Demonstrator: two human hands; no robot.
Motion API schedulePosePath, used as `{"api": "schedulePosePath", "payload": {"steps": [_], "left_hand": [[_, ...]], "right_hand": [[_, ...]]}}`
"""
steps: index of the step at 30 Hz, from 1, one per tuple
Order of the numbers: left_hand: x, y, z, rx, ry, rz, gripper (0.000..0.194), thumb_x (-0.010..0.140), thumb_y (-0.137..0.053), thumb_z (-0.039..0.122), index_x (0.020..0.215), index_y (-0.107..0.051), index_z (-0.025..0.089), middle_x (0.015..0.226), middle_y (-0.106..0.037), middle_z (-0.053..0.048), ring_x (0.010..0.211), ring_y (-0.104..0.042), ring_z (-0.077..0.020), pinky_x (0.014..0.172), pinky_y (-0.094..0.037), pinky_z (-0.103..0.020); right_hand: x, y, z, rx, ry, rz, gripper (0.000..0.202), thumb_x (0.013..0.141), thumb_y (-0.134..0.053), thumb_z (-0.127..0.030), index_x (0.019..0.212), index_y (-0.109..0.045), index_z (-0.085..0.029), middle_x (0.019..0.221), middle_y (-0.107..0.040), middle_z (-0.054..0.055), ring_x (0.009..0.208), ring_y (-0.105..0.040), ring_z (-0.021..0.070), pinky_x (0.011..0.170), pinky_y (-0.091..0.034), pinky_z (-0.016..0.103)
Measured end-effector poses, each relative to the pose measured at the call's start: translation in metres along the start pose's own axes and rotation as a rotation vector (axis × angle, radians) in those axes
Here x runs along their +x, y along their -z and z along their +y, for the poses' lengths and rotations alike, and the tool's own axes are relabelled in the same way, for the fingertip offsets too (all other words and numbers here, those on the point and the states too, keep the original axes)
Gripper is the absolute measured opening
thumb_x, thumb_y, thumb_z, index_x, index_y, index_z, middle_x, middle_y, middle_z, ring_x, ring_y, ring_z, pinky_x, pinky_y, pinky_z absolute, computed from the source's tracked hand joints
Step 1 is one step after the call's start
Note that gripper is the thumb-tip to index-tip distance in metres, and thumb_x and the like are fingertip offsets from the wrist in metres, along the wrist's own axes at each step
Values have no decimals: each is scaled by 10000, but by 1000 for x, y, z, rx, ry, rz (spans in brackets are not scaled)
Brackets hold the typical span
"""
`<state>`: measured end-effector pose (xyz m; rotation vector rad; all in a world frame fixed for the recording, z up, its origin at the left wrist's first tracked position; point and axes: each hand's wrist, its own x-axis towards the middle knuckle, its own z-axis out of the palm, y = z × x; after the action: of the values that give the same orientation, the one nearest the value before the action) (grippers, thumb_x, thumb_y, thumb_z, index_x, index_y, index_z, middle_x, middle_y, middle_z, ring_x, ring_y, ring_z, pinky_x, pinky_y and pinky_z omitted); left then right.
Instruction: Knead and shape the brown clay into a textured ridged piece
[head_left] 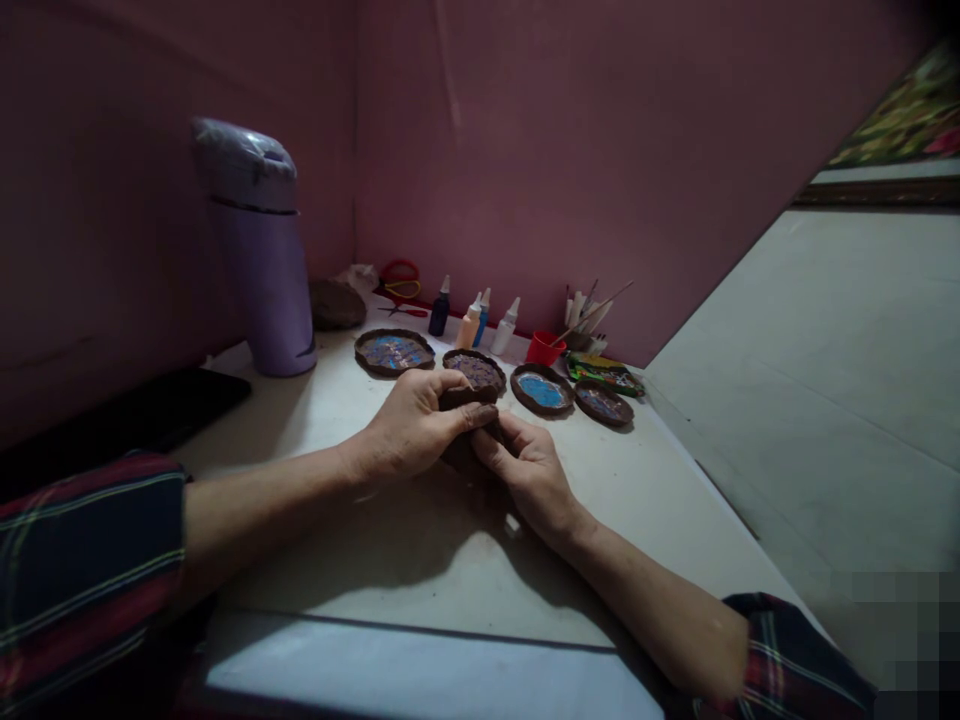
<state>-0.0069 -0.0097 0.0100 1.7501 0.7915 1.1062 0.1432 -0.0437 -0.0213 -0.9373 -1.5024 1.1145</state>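
Note:
Above the middle of the white table, both hands grip one piece of dark brown clay point(466, 397). My left hand point(420, 420) is closed on it, thumb along its near side and fingers behind. From the right, my right hand point(529, 470) pinches its lower right part between thumb and fingers. Much of the clay is hidden by the hands. Just beyond stand shallow brown clay dishes with raised rims: one with blue patches point(394, 352), one with purple specks point(474, 372), one filled with blue point(541, 390), and a smaller one point(604, 404) at the right.
A tall purple tumbler point(262, 270) stands at the left, with a clay lump point(337, 304) behind it. Farther back are red-handled scissors point(405, 312), several paint bottles point(469, 322), a red cup point(545, 348) and brushes point(600, 315). A dark flat object point(202, 400) lies at the left edge.

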Motion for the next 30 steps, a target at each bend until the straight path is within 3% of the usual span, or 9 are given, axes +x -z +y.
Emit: {"api": "schedulePosePath", "payload": {"steps": [5,11,17,23,30], "left_hand": [[1,1,-3,-55,48,-27,224,730,-639,332,689,-599,116,618,-560,3,559,-499,-97,495,-396,-198],[2,1,-1,-129,53,1,259,691,-687,323,830,-633,111,727,-595,-15,655,-528,-108,572,-441,-200],[0,-1,-1,-144,51,31,227,697,-673,305,638,-562,116,567,-486,35,525,-435,-65,475,-371,-167],[-2,-2,1,-164,62,28,232,678,-689,290,610,-544,122,545,-479,40,507,-447,-66,463,-367,-170],[3,-1,-2,-226,135,7,250,647,-718,316,632,-577,111,570,-517,33,516,-468,-71,482,-376,-183]], "right_hand": [[1,0,0,16,-7,17,224,780,-638,-411,816,-645,-190,754,-582,1,699,-527,127,637,-433,254],[3,0,-1,2,26,59,285,780,-632,-431,919,-661,-183,736,-601,9,738,-547,149,632,-453,250],[1,1,3,43,-13,42,293,779,-640,-422,944,-652,-180,720,-588,-3,604,-507,106,541,-423,227],[0,2,6,47,24,22,263,789,-636,-398,944,-652,-186,793,-599,8,678,-525,117,618,-441,241],[1,1,3,92,-1,36,267,786,-639,-390,956,-655,-185,760,-602,4,659,-528,117,603,-440,235]]}}
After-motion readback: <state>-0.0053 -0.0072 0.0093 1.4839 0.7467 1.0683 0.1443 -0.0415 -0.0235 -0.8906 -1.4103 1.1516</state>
